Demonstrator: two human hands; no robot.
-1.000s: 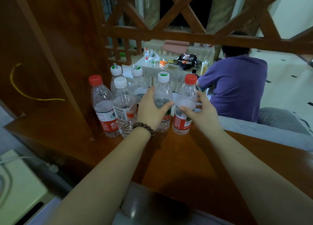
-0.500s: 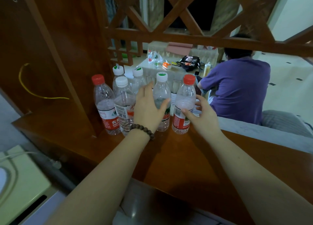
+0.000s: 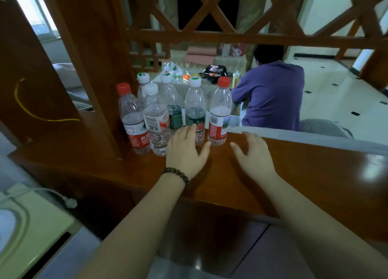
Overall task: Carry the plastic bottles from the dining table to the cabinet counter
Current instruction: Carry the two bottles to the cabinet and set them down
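Polished wooden cabinet counter (image 3: 294, 169) below a lattice screen (image 3: 210, 16). Six plastic bottles (image 3: 159, 119) stood upright in a cluster at its left end beside a wooden post (image 3: 92, 68): two red-capped, four white-capped. Left hand (image 3: 185, 150), beaded bracelet (image 3: 178, 176) at the wrist, fingers relaxed, just before the bottles, gripping none. Right hand (image 3: 255, 154) spread above the counter, holding nothing. Beyond: seated person in a purple shirt (image 3: 270, 95) at a cluttered dining table (image 3: 205, 85).
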